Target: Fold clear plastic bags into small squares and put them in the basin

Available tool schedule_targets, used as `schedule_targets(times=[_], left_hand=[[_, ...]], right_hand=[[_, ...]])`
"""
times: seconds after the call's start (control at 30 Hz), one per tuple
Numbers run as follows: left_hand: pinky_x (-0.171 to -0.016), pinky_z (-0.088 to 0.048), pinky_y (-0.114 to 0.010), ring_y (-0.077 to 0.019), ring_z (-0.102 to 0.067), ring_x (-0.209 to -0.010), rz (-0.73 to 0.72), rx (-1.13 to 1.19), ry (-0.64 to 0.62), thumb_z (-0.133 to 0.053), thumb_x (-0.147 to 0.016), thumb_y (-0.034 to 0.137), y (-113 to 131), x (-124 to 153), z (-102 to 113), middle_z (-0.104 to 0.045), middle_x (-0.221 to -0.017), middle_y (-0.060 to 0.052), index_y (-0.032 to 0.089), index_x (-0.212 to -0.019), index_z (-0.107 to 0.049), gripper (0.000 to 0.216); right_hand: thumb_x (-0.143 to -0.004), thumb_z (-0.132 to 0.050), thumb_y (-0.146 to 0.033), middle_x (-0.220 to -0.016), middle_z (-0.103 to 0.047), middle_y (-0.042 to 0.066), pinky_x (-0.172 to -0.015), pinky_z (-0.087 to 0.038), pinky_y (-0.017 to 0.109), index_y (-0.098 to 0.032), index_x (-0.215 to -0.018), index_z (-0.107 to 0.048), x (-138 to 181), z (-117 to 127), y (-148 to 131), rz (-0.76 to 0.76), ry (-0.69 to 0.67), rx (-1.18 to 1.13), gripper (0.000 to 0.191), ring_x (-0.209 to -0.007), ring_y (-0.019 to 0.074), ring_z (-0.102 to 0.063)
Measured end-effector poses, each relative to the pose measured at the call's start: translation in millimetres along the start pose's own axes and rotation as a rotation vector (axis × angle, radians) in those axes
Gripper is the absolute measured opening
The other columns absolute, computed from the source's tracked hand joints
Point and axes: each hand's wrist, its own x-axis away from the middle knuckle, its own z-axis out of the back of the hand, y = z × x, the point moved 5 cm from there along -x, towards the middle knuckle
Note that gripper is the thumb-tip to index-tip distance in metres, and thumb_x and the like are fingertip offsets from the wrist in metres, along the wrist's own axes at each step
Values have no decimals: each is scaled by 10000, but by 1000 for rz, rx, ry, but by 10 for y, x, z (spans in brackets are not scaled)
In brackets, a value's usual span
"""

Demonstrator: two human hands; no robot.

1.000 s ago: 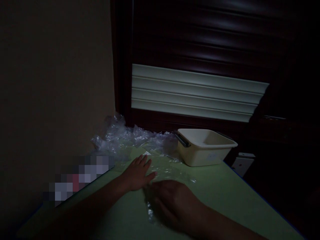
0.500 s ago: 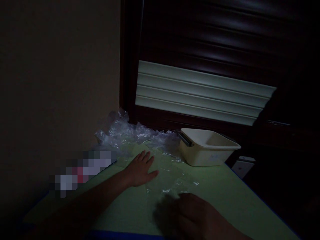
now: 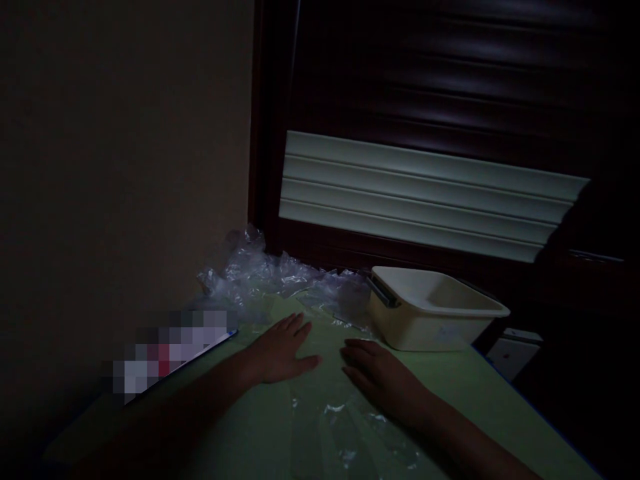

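My left hand lies flat on the green table, fingers stretched out, pressing on a clear plastic sheet that spreads toward me. My right hand also lies flat on the sheet, just right of the left hand, fingers extended toward the back. Neither hand grips anything. The room is dim.
A heap of crumpled clear plastic bags sits at the back of the table by the wall. A cream plastic basin stands at the back right. A blurred flat item lies at the left edge. Dark wooden furniture rises behind.
My right hand has slid from near me forward across the sheet, ending beside the left hand. The left hand has stayed flat in place. The view has shifted slightly.
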Motion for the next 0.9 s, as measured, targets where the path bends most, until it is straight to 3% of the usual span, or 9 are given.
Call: schedule_targets(times=[0.17, 0.3, 0.4, 0.5, 0.57, 0.7, 0.8, 0.9], left_hand=[[-1075, -251, -449, -326, -260, -1353, 44, 50, 85, -386, -923, 446, -124, 9, 218, -333, -1446, -208, 53, -1314, -444, 558], [-1016, -360, -334, -231, -478, -1217, -95, 100, 102, -412, -910, 238, 48, 188, 421, -546, -1286, -109, 141, -1124, -588, 294], [-920, -435, -249, -171, -587, -1050, -232, 133, 29, -487, -849, 145, 218, 443, 365, -637, -1115, -41, 190, -1005, -639, 223], [-900, -449, -268, -185, -576, -1045, -357, 160, 49, -522, -810, 95, 329, 674, 256, -607, -1155, -57, 199, -1073, -614, 298], [-891, -453, -265, -188, -565, -1060, -363, 175, 84, -526, -812, 79, 354, 731, 224, -586, -1184, -62, 197, -1086, -600, 307], [-848, -454, -261, -185, -568, -1010, -434, 153, 30, -560, -808, 72, 472, 651, 247, -609, -1093, -47, 183, -959, -606, 193], [-768, -453, -249, -173, -580, -914, -519, 179, -19, -585, -758, 67, 583, 574, 272, -623, -992, -26, 183, -870, -598, 162], [-729, -448, -244, -162, -573, -850, -536, 305, 37, -559, -664, 37, 615, 548, 275, -616, -933, -15, 192, -843, -597, 240]], right_hand=[[-911, -483, -295, -1236, -576, 152, -976, -435, 372, -130, -1166, -613, -9, 10, 74, -25, -40, -114, 330, -1123, 231, -551], [-881, -548, -306, -1242, -554, 149, -969, -440, 385, -142, -1136, -629, -18, 23, 197, -36, -27, -241, 313, -1127, 235, -544], [-857, -588, -322, -1227, -559, 143, -956, -448, 401, -157, -1128, -631, -15, 51, 262, -28, 5, -261, 320, -1116, 247, -548], [-847, -598, -322, -1224, -559, 153, -918, -471, 413, -164, -1136, -620, -2, 119, 253, -38, 75, -192, 330, -1086, 262, -565], [-846, -588, -285, -1204, -570, 152, -884, -488, 399, -167, -1135, -612, 25, 192, 168, -33, 132, -145, 312, -1041, 255, -584], [-895, -488, -212, -926, -649, 94, -714, -508, 295, -166, -955, -651, 115, 278, -240, 194, 132, -126, 179, -814, 183, -605], [-923, -446, -192, -748, -638, 47, -614, -467, 265, -174, -843, -639, 198, 218, -523, 391, 121, -82, 210, -672, 154, -563], [-955, -363, -191, -672, -633, 38, -551, -440, 273, -159, -861, -622, 283, 109, -644, 557, 291, -43, 278, -595, 151, -537]])
